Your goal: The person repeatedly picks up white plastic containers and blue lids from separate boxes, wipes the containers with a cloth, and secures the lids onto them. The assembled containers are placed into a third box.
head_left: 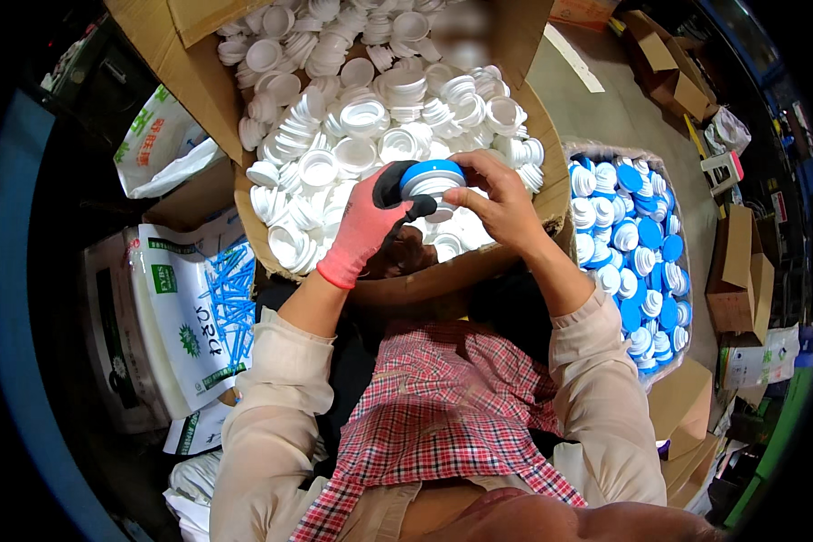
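**Both hands on one blue-topped cap**

Left hand (363, 226), pink glove, pinches blue-and-white cap (431, 177) from 9 o'clock; bare right hand (501, 203) grips it from 3. Cap sits above cardboard box (208, 99) of white caps (361, 117). Bag of finished caps (637, 244) at 3 o'clock.

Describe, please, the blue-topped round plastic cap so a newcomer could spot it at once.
Find the big cardboard box of white plastic caps. Above its near edge, the pink-gloved left hand and bare right hand hold the blue-topped cap, the only blue one there.
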Tool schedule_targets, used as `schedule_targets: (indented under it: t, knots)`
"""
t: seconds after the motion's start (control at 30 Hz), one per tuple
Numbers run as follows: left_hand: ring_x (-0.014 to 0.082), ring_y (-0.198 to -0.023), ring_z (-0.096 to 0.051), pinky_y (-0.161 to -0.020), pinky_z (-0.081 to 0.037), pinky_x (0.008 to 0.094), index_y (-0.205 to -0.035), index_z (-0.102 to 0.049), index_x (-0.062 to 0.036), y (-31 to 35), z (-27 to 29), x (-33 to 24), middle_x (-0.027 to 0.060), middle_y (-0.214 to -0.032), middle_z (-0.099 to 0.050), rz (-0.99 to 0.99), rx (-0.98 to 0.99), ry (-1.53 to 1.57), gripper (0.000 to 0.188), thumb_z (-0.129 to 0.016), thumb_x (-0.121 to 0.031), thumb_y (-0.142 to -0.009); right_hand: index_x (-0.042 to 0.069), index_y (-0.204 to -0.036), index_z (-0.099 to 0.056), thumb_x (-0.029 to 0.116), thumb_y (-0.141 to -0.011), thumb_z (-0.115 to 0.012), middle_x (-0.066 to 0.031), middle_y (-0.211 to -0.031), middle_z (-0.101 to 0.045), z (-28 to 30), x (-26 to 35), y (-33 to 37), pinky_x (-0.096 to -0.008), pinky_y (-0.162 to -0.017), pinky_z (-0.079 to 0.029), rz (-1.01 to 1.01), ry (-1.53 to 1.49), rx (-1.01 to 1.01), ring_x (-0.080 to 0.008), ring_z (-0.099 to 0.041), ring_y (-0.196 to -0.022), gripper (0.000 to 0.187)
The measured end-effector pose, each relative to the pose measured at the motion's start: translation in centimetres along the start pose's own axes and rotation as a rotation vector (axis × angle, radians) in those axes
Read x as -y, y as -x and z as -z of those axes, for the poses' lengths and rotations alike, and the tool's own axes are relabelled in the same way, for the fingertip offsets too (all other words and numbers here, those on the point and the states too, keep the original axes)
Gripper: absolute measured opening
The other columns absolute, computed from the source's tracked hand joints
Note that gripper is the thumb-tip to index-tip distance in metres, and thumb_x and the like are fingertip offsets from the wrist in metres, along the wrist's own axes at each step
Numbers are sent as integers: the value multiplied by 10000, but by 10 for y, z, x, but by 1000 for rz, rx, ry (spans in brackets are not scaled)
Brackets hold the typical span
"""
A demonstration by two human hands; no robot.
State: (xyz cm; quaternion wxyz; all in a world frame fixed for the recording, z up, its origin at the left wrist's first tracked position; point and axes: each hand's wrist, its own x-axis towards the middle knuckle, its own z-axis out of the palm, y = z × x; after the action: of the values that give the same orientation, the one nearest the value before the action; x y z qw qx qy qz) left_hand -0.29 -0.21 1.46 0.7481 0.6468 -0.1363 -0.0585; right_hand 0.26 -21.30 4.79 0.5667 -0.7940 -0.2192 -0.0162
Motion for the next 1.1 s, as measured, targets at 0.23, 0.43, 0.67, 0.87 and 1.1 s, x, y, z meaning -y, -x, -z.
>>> schedule_targets:
  t: [0.23, 0.43, 0.67, 0.87, 1.1]
  knots:
    - [152, -926, -614, -800, -515, 291, -1122, -587, 56, 1, -1, -1, 83, -996, -641, 27, -29, 41, 343, -686, -96, -831, -9, -1107, -612, 192, -839, -706, -105, -1006, -642, -3, -1, 0, -313, -781, -493, -159, -103, 16, -165, -617, -887, 348]
    - [294, -927, -653, -801, -572, 436, -1165, -536, 30, -5, 6, 2, 137, -1074, -609, 203, 21, 600, 427, -569, -335, -947, -12, -1196, -599, 273, -987, -512, -86, -1061, -646, 19, -10, -16, -292, -805, -528, -288, -563, 20, -144, -621, -937, 364]
    - [286, -983, -631, -797, -563, 416, -1167, -532, 29, -4, -11, 9, 125, -1104, -599, -9, 193, -27, 372, -580, -251, -926, -12, -1129, -618, 150, -889, -646, -71, -960, -657, 14, -41, -3, -295, -694, -539, -292, -364, 109, -138, -623, -810, 290]
    - [299, -893, -660, -703, -580, 406, -1235, -488, 40, 12, -27, -2, 180, -1061, -616, 279, 108, 136, 561, -427, -455, -979, -73, -1008, -628, 58, -893, -606, -118, -789, -654, 8, -31, 12, -298, -535, -543, -358, -576, -40, -191, -643, -573, 175]
    - [171, -633, -589, -534, -463, 287, -1198, -504, -38, 15, -35, 24, 143, -906, -651, 7, 321, -332, 361, -586, -236, -908, -87, -1038, -599, 81, -878, -622, -148, -919, -645, 10, -43, 56, -364, -625, -592, -511, -781, -234, -259, -677, -726, 234]
